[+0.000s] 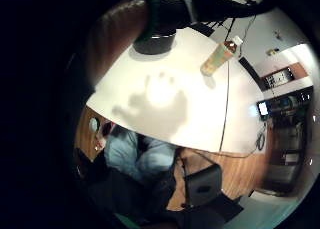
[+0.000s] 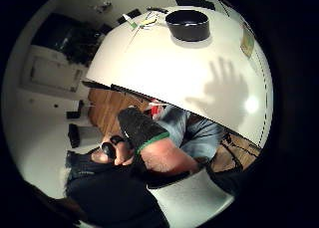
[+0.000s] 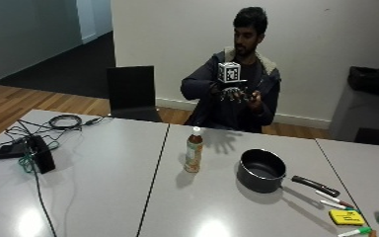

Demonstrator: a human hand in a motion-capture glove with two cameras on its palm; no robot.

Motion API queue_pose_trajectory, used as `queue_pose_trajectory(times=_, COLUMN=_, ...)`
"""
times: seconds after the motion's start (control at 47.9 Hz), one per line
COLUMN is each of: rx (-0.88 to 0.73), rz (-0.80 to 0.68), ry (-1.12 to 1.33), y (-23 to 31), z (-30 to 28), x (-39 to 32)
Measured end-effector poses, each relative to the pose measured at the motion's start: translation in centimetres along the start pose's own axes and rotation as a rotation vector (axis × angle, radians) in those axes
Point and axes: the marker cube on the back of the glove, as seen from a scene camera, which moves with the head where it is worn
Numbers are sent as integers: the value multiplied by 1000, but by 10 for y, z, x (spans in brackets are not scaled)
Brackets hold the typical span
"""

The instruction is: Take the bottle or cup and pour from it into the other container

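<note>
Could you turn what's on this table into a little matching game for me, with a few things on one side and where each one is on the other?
Things:
1. clear plastic bottle with a white cap and amber drink
2. black metal saucepan with a long handle
3. yellow rectangular block
4. black-gloved right hand

Places:
A. raised above the table in front of the person's chest
B. standing upright beside the seam between two tabletops
C. lying near the markers at the table's end
D. sitting between the bottle and the markers

Pairs: 1-B, 2-D, 3-C, 4-A
</note>
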Motion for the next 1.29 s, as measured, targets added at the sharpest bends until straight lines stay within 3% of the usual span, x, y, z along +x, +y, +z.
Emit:
queue_pose_trajectory(times=0.334, rx=16, rz=-27, ry=-2, y=-6, z=-1, x=4)
queue_pose_trajectory(times=0.605, rx=4, rz=64, ry=-21, y=3, z=3, x=19)
queue_pose_trajectory(times=0.689, rx=100, rz=212, ry=-32, y=-6, z=12, x=50)
queue_pose_trajectory(times=0.793, rx=9, rz=173, ry=-130, y=-7, z=23, x=95)
queue_pose_trajectory(times=0.898, rx=270, rz=283, ry=-196, y=-38, z=41, x=140)
queue_pose_trajectory(times=0.981, rx=136, rz=303, ry=-277, y=-17, z=59, x=171)
queue_pose_trajectory(times=1.148, rx=217, rz=493, ry=-348, y=-51, z=79, x=238)
queue_pose_trajectory(times=1.252, rx=267, rz=384, ry=-393, y=-78, z=89, x=270)
queue_pose_trajectory(times=1.294, rx=246, rz=459, ry=-437, y=-91, z=91, x=276)
